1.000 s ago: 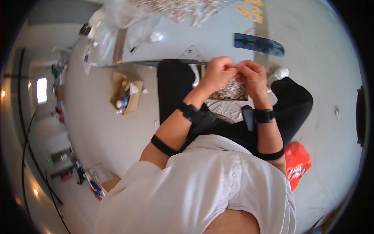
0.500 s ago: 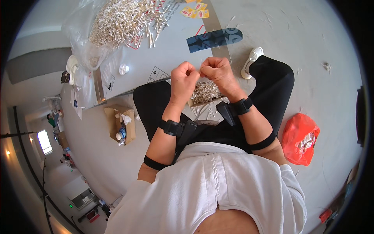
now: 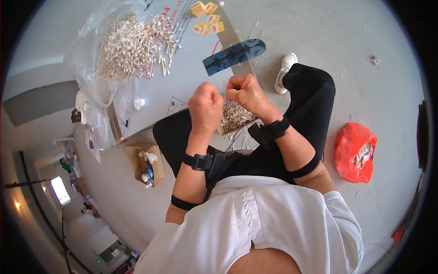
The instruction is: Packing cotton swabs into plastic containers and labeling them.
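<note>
Above my lap, my left hand (image 3: 206, 108) is closed in a fist. Beside it, a small gap away, my right hand (image 3: 248, 95) has its fingers curled in too. What either hand holds, if anything, is hidden by the fingers. Below and between them, a small box of cotton swabs (image 3: 236, 115) sits between my legs, partly covered by my right wrist. Ahead and left, a large heap of cotton swabs (image 3: 125, 48) spills from a clear plastic bag (image 3: 84, 55) onto the grey tabletop (image 3: 182, 61). A dark blue patterned strip (image 3: 235, 56) lies beyond my hands, overhanging the table's edge.
Several yellow packets (image 3: 201, 28) lie at the table's far edge. A small white round piece (image 3: 139, 103) stands on its left part. On the floor are an open cardboard box (image 3: 159, 170) with bottles at left, and a red plastic bag (image 3: 343, 155) at right.
My hands have drawn apart, the left one lowering slightly toward me; before, their fingertips met. The whole view has turned and shifted slightly with my head.
</note>
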Demonstrator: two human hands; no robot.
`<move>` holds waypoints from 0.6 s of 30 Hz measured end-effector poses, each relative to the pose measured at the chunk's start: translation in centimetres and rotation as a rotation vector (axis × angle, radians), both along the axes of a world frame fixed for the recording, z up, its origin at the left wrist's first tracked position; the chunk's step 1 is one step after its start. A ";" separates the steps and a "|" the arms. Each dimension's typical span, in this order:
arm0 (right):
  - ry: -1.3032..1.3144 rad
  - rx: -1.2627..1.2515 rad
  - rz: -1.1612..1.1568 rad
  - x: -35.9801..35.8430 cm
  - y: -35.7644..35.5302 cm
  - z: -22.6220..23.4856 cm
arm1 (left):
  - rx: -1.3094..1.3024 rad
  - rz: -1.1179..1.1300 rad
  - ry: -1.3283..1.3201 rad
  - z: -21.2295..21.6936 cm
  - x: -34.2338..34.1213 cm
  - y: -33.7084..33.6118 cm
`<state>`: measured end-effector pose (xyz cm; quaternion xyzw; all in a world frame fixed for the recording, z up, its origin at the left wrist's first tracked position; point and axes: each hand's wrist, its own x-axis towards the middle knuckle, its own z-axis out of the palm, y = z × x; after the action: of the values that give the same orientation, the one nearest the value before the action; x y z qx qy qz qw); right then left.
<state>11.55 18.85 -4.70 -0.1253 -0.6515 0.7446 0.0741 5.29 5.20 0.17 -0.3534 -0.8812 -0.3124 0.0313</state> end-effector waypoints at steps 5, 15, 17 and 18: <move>-0.013 -0.055 -0.033 0.0 1.5 1.2 | 0.044 0.084 -0.166 -1.0 -2.4 0.6; 0.052 -0.675 -0.886 0.5 7.2 -2.3 | 0.243 -0.115 -0.470 -1.4 -7.3 12.9; -0.024 -0.716 -0.902 -0.2 7.9 -3.1 | 0.277 -0.147 -0.469 -3.1 -9.3 14.9; -0.110 -0.755 -0.911 -0.5 8.3 -3.8 | 0.287 -0.136 -0.497 -4.1 -9.9 15.9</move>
<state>11.03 27.17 -8.51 -0.4483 -0.2250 0.8105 0.3024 -4.58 21.06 -3.97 -0.3163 -0.7829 -0.5122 -0.1570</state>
